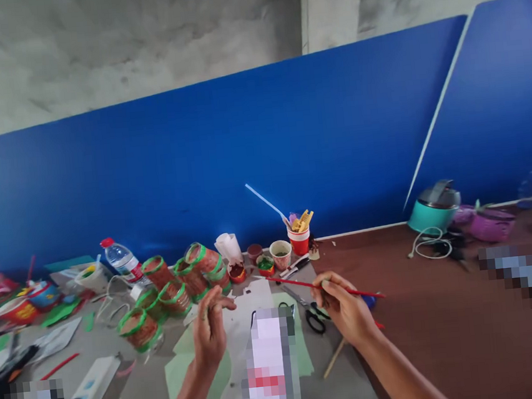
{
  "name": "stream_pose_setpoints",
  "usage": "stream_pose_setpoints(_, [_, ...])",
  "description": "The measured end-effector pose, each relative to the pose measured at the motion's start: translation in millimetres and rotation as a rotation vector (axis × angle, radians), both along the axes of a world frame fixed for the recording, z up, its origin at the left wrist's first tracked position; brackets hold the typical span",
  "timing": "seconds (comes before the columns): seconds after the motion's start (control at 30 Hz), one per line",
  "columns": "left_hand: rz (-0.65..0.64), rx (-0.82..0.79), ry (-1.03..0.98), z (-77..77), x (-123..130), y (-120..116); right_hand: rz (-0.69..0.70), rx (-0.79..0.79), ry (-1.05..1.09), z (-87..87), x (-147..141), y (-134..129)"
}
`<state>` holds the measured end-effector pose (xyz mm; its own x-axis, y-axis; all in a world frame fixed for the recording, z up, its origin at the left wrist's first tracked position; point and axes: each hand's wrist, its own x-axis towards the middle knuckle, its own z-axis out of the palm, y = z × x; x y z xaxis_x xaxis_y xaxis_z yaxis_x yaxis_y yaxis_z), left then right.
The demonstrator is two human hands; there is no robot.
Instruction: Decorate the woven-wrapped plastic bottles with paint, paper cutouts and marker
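My right hand (339,302) is closed around a thin red paintbrush (293,281), which points left toward the small paint cups. Nothing shows in my left hand (212,321); its fingers are loosely bent and apart above white paper (236,353). Between my hands lies a phone-like device (267,362) with its screen blurred. Black-handled scissors (315,321) rest beside my right hand, partly hidden by it. Beyond the brush tip stand a cup of green paint (266,263), a cup of dark red-brown paint (236,272) and a patterned paper cup (281,256).
Several brown tubes with green rims (140,329) cluster left of the paper, by a water bottle (122,260). A red cup (301,241) holds yellow forks. A teal pot (434,208) with a white cord stands right. A blue partition (243,158) closes the back.
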<state>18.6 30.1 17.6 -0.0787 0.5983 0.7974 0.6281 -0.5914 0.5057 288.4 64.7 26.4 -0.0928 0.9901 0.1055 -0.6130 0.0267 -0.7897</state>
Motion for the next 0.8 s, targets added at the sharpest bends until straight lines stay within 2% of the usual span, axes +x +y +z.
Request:
stream_pose_setpoints(0.2, [0.073, -0.096, -0.127, -42.4, -10, 18, -0.013, -0.018, -0.018, -13.0, 2, 9])
stream_pose_setpoints(0.3, [0.100, -0.123, -0.134, -57.2, -17, 20, -0.036, -0.034, -0.033, -19.0, 3, 14])
stream_pose_setpoints(0.5, [0.133, -0.170, -0.107, -70.9, -28, 16, -0.089, -0.031, -0.132, -22.7, -2, 23])
stream_pose_setpoints(0.67, [0.100, -0.210, -0.065, -84.7, -32, 16, -0.174, 0.035, -0.273, -26.3, -3, 33])
stream_pose_setpoints(0.8, [0.135, -0.215, -0.064, -89.3, -37, 18, -0.182, 0.083, -0.392, -29.8, 0, 43])
